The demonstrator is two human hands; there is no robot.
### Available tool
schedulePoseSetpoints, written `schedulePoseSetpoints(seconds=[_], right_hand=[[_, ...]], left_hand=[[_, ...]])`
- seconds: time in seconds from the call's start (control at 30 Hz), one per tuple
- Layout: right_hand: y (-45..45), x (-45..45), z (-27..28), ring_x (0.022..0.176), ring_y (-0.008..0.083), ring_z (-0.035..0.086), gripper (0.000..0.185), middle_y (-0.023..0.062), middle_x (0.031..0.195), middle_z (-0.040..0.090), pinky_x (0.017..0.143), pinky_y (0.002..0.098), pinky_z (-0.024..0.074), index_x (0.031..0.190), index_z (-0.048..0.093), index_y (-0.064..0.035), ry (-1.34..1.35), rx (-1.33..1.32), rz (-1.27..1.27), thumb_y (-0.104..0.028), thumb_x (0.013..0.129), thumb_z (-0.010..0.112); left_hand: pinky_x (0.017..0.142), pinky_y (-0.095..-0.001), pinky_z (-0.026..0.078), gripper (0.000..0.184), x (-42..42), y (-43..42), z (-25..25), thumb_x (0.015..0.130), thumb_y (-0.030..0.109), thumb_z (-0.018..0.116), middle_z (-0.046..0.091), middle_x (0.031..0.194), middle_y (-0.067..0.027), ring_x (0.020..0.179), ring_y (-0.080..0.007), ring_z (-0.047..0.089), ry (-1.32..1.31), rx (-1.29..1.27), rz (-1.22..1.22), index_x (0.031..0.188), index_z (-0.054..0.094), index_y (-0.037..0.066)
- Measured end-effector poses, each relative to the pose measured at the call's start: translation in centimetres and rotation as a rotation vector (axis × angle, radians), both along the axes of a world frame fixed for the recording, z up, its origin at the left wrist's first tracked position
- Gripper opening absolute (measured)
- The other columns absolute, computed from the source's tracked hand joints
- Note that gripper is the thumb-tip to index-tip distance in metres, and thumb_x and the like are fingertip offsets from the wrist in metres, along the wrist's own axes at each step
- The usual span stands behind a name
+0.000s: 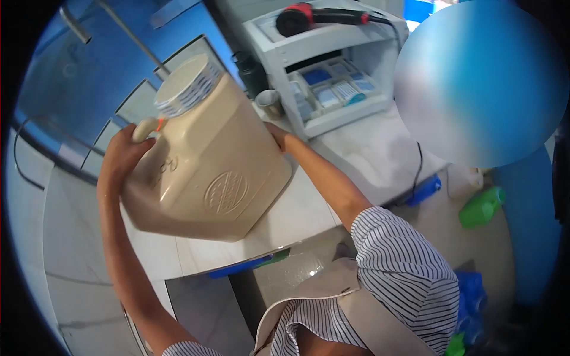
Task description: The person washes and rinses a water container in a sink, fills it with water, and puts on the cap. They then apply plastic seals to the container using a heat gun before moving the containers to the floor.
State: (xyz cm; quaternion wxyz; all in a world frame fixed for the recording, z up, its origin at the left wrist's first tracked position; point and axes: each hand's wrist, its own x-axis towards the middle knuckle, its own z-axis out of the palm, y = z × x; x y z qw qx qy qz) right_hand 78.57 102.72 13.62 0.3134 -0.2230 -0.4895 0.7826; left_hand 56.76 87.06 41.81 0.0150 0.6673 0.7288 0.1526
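Note:
A large beige plastic water jug (219,160) leans to the left on the white counter, with raised lettering and a round emblem on its side. Its wide cap (189,86) is sealed with a blue-and-white patterned band. My left hand (126,151) is closed around the jug's handle, next to a small orange tag. My right hand (278,137) holds the jug's right side; its fingertips are hidden behind the jug. A grey cup (270,104) and a dark bottle (249,74) stand just beyond the jug.
A white shelf unit (341,115) holds trays of small packs, with a black-and-red hair dryer (320,19) on top. The counter's front edge (285,246) runs before me. Green (481,207) and blue containers lie on the floor at right. A blurred disc hides the upper right.

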Motion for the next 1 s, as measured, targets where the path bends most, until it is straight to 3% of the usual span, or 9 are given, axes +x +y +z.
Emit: schedulePoseSetpoints(seconds=[0.07, 0.17, 0.27, 0.47, 0.6, 0.63, 0.73, 0.87, 1.0], right_hand=[[-3.8, 1.7, -1.1, 0.093, 0.0141, 0.061, 0.048, 0.0057, 0.107, 0.061, 0.077, 0.0303, 0.0512, 0.120, 0.052, -0.0067, -0.095, -0.028, -0.112, -0.043, 0.090, 0.041], [-9.9, 2.9, -2.9, 0.088, 0.0143, 0.061, 0.046, 0.0064, 0.102, 0.063, 0.073, 0.0324, 0.0510, 0.115, 0.055, -0.0062, 0.086, -0.377, -0.297, -0.041, 0.090, 0.037], [-14.4, 4.9, -3.5, 0.092, 0.0225, 0.059, 0.054, 0.0138, 0.102, 0.062, 0.084, 0.0382, 0.0442, 0.112, 0.056, 0.0000, -0.005, -0.360, -0.560, -0.044, 0.089, 0.032], [-18.3, 8.2, -8.8, 0.102, 0.0378, 0.054, 0.058, 0.0229, 0.116, 0.055, 0.092, 0.0443, 0.0364, 0.112, 0.051, 0.0033, -0.238, -0.100, -0.768, -0.045, 0.088, 0.031], [-26.5, 10.4, -7.1, 0.112, 0.0393, 0.047, 0.061, 0.0237, 0.119, 0.051, 0.097, 0.0460, 0.0307, 0.113, 0.050, 0.0027, -0.303, -0.139, -0.793, -0.049, 0.087, 0.031], [-19.7, 10.9, -8.3, 0.115, 0.0382, 0.045, 0.062, 0.0229, 0.120, 0.051, 0.098, 0.0460, 0.0297, 0.113, 0.050, 0.0021, -0.343, -0.227, -0.727, -0.050, 0.086, 0.031], [-21.8, 12.5, -8.4, 0.114, 0.0385, 0.045, 0.061, 0.0212, 0.121, 0.051, 0.098, 0.0458, 0.0293, 0.114, 0.051, -0.0007, -0.370, -0.221, -0.801, -0.051, 0.085, 0.032], [-23.5, 15.0, -9.9, 0.110, 0.0385, 0.049, 0.060, 0.0208, 0.117, 0.054, 0.098, 0.0452, 0.0300, 0.111, 0.054, -0.0002, -0.219, -0.282, -0.874, -0.049, 0.085, 0.033], [-26.8, 19.6, -10.5, 0.090, 0.0246, 0.058, 0.046, 0.0132, 0.089, 0.063, 0.086, 0.0375, 0.0381, 0.094, 0.062, -0.0017, -0.035, -0.208, -0.858, -0.038, 0.088, 0.035]], left_hand=[[0.066, -0.0372, 0.046, 0.033, -1.1, 0.0, -0.8, 0.069, 0.017, 0.061, 0.064, 0.076, -0.0181, 0.069, -0.0255, 0.062, 0.116, 0.123, -0.141, 0.096, 0.062, -0.002], [0.059, -0.0365, 0.045, 0.024, 0.5, -2.3, -0.4, 0.067, 0.012, 0.056, 0.062, 0.070, -0.0209, 0.061, -0.0269, 0.060, 0.127, -0.023, -0.161, 0.085, 0.061, -0.004], [0.056, -0.0349, 0.044, 0.019, -1.5, -1.5, -2.9, 0.066, 0.009, 0.055, 0.059, 0.067, -0.0226, 0.059, -0.0258, 0.060, 0.202, 0.124, -0.417, 0.078, 0.059, -0.006], [0.058, -0.0343, 0.045, 0.021, 4.6, -5.0, -5.0, 0.065, 0.010, 0.061, 0.060, 0.067, -0.0221, 0.060, -0.0277, 0.061, 0.169, 0.163, -0.511, 0.080, 0.059, -0.006], [0.056, -0.0347, 0.045, 0.026, 5.2, -12.1, -5.0, 0.063, 0.014, 0.065, 0.061, 0.066, -0.0220, 0.060, -0.0303, 0.062, 0.557, 0.533, -0.568, 0.081, 0.060, -0.005], [0.055, -0.0341, 0.046, 0.025, 6.2, -6.5, -5.7, 0.063, 0.014, 0.065, 0.061, 0.064, -0.0207, 0.057, -0.0271, 0.062, 0.538, 0.364, -0.562, 0.080, 0.061, -0.004], [0.055, -0.0331, 0.047, 0.022, 10.1, -9.6, -5.8, 0.063, 0.014, 0.064, 0.060, 0.063, -0.0203, 0.054, -0.0228, 0.061, 0.245, 0.220, -0.542, 0.076, 0.060, -0.004], [0.055, -0.0317, 0.047, 0.023, 15.0, -12.7, -5.7, 0.061, 0.011, 0.065, 0.060, 0.062, -0.0202, 0.054, -0.0198, 0.061, 0.268, 0.127, -0.521, 0.079, 0.063, -0.004], [0.054, -0.0312, 0.047, 0.024, 19.5, -13.6, -4.1, 0.061, 0.012, 0.068, 0.062, 0.063, -0.0152, 0.054, -0.0183, 0.060, 0.324, -0.106, -0.650, 0.081, 0.064, -0.003]])
